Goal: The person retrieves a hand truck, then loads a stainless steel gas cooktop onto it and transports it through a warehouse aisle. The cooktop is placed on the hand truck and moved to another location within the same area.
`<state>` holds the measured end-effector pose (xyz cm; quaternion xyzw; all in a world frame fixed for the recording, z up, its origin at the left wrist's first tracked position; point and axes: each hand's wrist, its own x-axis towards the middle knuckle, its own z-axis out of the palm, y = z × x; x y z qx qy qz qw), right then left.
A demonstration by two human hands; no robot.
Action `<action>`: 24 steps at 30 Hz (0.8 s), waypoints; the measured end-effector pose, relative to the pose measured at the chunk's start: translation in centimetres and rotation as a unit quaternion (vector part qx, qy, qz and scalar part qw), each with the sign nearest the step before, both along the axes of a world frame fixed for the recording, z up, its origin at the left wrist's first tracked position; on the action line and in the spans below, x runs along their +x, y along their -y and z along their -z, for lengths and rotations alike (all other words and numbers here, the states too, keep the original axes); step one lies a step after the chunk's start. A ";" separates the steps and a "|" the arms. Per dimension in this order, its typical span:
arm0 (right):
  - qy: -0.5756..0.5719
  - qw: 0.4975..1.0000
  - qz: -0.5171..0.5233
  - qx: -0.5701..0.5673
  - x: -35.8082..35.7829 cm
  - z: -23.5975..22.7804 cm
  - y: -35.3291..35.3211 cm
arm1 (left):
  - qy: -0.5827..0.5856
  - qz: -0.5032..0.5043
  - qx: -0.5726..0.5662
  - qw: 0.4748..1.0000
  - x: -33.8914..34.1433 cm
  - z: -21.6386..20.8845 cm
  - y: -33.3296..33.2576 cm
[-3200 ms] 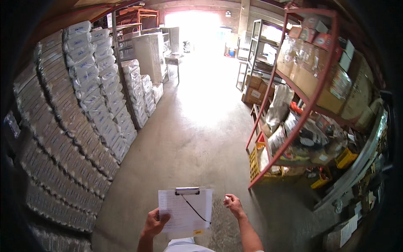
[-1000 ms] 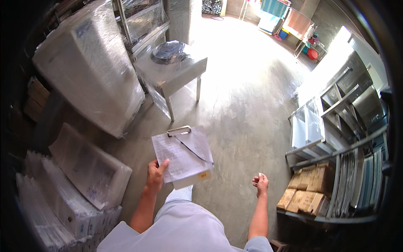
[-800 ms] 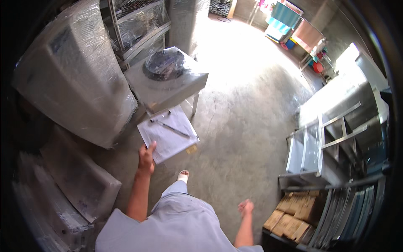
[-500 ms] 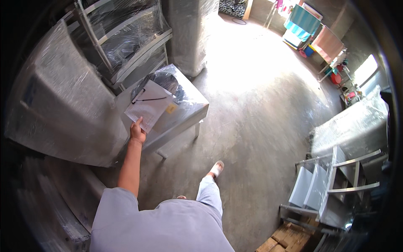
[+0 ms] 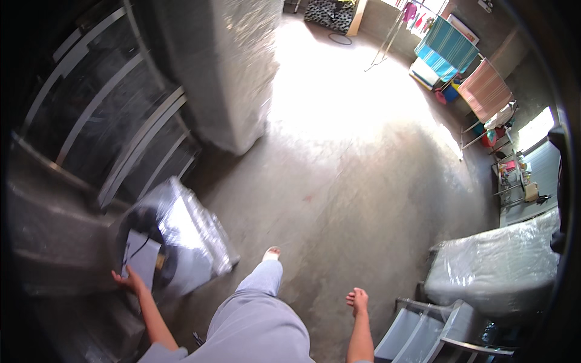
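On the left, my left hand (image 5: 128, 280) is at the lower edge of white sheets of paper (image 5: 143, 260). Its fingers are spread; a fingertip seems to touch the sheets, but no grip shows. A thin black strip or cord crosses the paper, and a small yellowish piece (image 5: 160, 261) shows at its right side. The sheets lie on a small table (image 5: 196, 239) wrapped in shiny clear plastic, over a dark round shape. My right hand (image 5: 358, 299) hangs over the floor at lower right, fingers curled in, with nothing visible in it.
Metal-framed furniture (image 5: 91, 97) and a tall wrapped piece (image 5: 236, 72) stand left. At right are a plastic-wrapped item (image 5: 493, 266) and a metal shelf frame (image 5: 417, 330). Drying racks hold a teal towel (image 5: 448, 48) and a pink one (image 5: 486, 91). Concrete floor (image 5: 339, 199) spans the middle.
I have stepped forward, so the table and papers now sit lower and farther left. My left hand's fingers have spread at the paper's edge. My right hand has come into view.
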<state>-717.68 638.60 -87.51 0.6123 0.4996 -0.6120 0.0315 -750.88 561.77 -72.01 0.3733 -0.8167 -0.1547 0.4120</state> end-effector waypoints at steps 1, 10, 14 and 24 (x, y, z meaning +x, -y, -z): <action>-0.003 1.000 -0.003 0.005 -4.6 -0.3 -4.5 | 0.004 0.057 0.083 0.995 -0.5 -1.2 -2.3; 0.051 0.996 -0.009 -0.067 -31.5 2.0 -23.2 | 0.355 0.640 0.148 0.665 -29.8 2.7 -62.0; 0.071 0.985 -0.066 -0.145 -39.4 4.5 -24.6 | 0.353 0.770 0.030 0.531 -45.0 -0.6 -79.3; 0.179 0.959 -0.169 -0.142 -68.4 12.3 -43.2 | 0.524 0.416 0.197 0.717 -78.4 15.8 -89.2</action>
